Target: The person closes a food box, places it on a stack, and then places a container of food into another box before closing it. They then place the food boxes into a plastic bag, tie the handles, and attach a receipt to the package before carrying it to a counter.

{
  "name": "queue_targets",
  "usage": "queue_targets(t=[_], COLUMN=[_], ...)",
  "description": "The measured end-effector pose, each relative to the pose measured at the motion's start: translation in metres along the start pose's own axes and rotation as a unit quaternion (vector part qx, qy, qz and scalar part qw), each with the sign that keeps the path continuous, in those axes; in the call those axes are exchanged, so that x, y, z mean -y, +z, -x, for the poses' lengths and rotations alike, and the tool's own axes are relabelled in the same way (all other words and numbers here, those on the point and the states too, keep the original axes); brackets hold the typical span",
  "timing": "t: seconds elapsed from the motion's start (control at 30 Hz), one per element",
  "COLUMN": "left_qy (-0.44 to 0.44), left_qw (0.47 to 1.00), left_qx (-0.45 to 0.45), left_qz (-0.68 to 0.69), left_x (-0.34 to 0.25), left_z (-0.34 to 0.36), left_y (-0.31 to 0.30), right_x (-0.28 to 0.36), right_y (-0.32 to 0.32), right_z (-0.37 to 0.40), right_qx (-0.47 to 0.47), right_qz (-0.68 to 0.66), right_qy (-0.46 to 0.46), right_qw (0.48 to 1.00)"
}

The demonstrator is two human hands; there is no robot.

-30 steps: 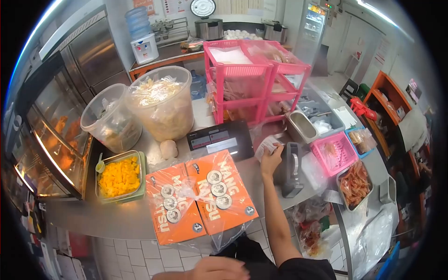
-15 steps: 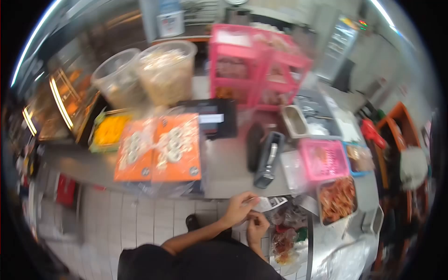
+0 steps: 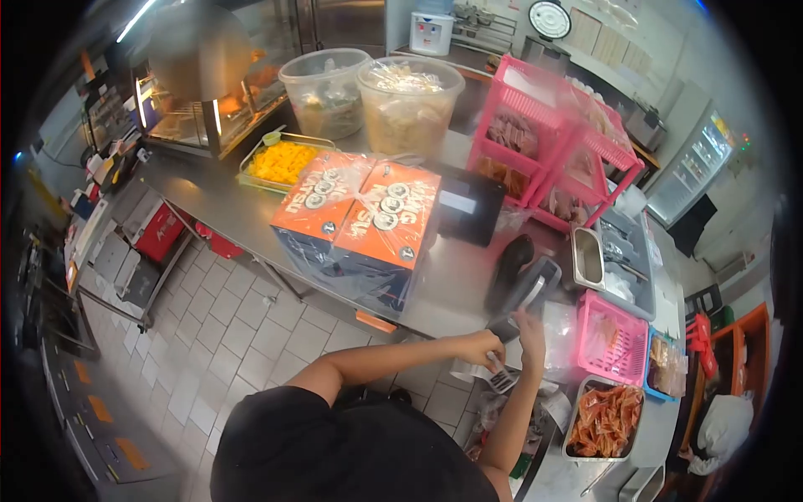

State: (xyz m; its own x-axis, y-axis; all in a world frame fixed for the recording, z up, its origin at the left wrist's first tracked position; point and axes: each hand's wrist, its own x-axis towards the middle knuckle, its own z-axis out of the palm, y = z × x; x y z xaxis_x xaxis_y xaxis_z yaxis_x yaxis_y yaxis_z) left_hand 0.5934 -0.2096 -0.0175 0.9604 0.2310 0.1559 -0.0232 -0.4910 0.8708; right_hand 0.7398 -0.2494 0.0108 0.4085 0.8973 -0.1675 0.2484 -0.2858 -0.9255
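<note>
My left hand [image 3: 482, 350] is closed on a white slip with black print [image 3: 502, 382], which hangs below the fingers beyond the counter's front edge. My right hand [image 3: 529, 333] is at the near end of a dark tape dispenser [image 3: 538, 284], with its fingertips drawn together there. Whatever is between those fingertips is too small to make out. Left of the dispenser lies a black oblong object [image 3: 512, 261]. Just right of my right hand are clear plastic bags [image 3: 559, 339] on the steel counter.
Orange boxes in clear wrap [image 3: 355, 219] stand to the left, before two large tubs [image 3: 410, 113] and a tray of yellow food [image 3: 284, 163]. Pink racks [image 3: 535, 138] rise behind. A pink basket [image 3: 613, 339] and a metal pan of reddish food [image 3: 604, 422] are on the right.
My right hand has left the slip and moved up to the tape dispenser. My left hand keeps the slip, now farther right. The camera view has turned and shifted.
</note>
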Motion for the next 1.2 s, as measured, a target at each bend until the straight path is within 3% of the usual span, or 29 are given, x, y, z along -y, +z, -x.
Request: queue_targets(t=[0.07, 0.13, 0.17, 0.27, 0.3, 0.33, 0.4, 0.43, 0.47, 0.5, 0.53, 0.57, 0.63, 0.73, 0.83, 0.87, 0.93, 1.07, 1.1, 1.17, 1.2], left_qy=[-0.024, -0.069, -0.087, -0.135, -0.105, -0.131, -0.047, -0.008, -0.104, -0.077, -0.105, -0.102, -0.188, -0.147, -0.201, -0.203, -0.203, -0.214, -0.214, -0.243, -0.243], left_qw=[0.997, 0.994, 0.991, 0.979, 0.973, 0.967, 0.980, 0.969, 0.988, 0.991, 0.990, 0.988, 0.957, 0.926, 0.847, 0.846, 0.781, 0.740, 0.739, 0.826, 0.826], left_qx=[-0.074, -0.082, -0.097, -0.124, -0.156, -0.162, -0.155, -0.218, -0.082, -0.107, -0.085, -0.048, 0.022, 0.090, 0.169, 0.175, 0.196, 0.200, 0.199, 0.062, 0.059], left_qz=[-0.002, 0.021, -0.021, -0.091, -0.137, -0.145, -0.114, -0.117, -0.082, 0.029, 0.047, 0.110, 0.218, 0.337, 0.463, 0.461, 0.557, 0.606, 0.607, 0.506, 0.506], left_x=[0.009, 0.002, 0.000, 0.000, 0.008, 0.016, 0.036, 0.051, 0.038, 0.035, 0.027, 0.038, 0.015, 0.014, 0.011, 0.015, 0.019, -0.001, 0.001, 0.006, 0.003], left_z=[-0.006, -0.010, -0.011, -0.013, -0.016, -0.021, -0.026, -0.030, -0.028, -0.025, -0.025, -0.025, -0.016, -0.005, 0.001, 0.003, 0.008, 0.013, 0.013, 0.012, 0.012], left_y=[0.005, 0.001, -0.002, -0.004, -0.001, 0.000, 0.000, 0.009, -0.004, -0.004, -0.007, -0.007, -0.021, -0.022, -0.026, -0.027, -0.029, -0.035, -0.031, -0.018, -0.013], right_x=[0.004, 0.002, -0.012, 0.003, 0.015, 0.010, 0.065, 0.068, 0.070, 0.078, 0.085, 0.086, 0.077, 0.049, 0.022, 0.013, 0.000, -0.024, -0.021, -0.014, -0.015], right_y=[0.006, 0.003, 0.006, 0.011, 0.014, 0.020, 0.030, 0.032, 0.033, 0.032, 0.034, 0.038, 0.045, 0.055, 0.071, 0.073, 0.078, 0.094, 0.096, 0.099, 0.099], right_z=[-0.003, -0.005, -0.011, 0.003, 0.013, 0.020, 0.068, 0.087, 0.106, 0.133, 0.161, 0.182, 0.211, 0.234, 0.242, 0.243, 0.243, 0.242, 0.242, 0.241, 0.241], right_qx=[-0.021, -0.037, -0.054, -0.105, -0.150, -0.210, -0.199, -0.218, -0.231, -0.211, -0.188, -0.197, -0.220, -0.205, -0.203, -0.208, -0.228, -0.259, -0.258, -0.237, -0.235], right_qz=[-0.050, -0.092, -0.109, -0.117, -0.017, 0.069, -0.110, -0.047, 0.021, 0.048, 0.076, 0.083, 0.097, 0.027, 0.016, 0.013, 0.043, 0.128, 0.129, 0.066, 0.066], right_qy=[0.027, 0.064, 0.002, -0.023, -0.046, -0.134, -0.044, -0.107, -0.165, -0.173, -0.185, -0.148, -0.103, -0.007, 0.053, 0.056, 0.105, 0.056, 0.057, 0.105, 0.104], right_qw=[0.998, 0.993, 0.993, 0.987, 0.987, 0.966, 0.973, 0.969, 0.959, 0.961, 0.962, 0.966, 0.965, 0.978, 0.978, 0.976, 0.967, 0.956, 0.956, 0.963, 0.964])
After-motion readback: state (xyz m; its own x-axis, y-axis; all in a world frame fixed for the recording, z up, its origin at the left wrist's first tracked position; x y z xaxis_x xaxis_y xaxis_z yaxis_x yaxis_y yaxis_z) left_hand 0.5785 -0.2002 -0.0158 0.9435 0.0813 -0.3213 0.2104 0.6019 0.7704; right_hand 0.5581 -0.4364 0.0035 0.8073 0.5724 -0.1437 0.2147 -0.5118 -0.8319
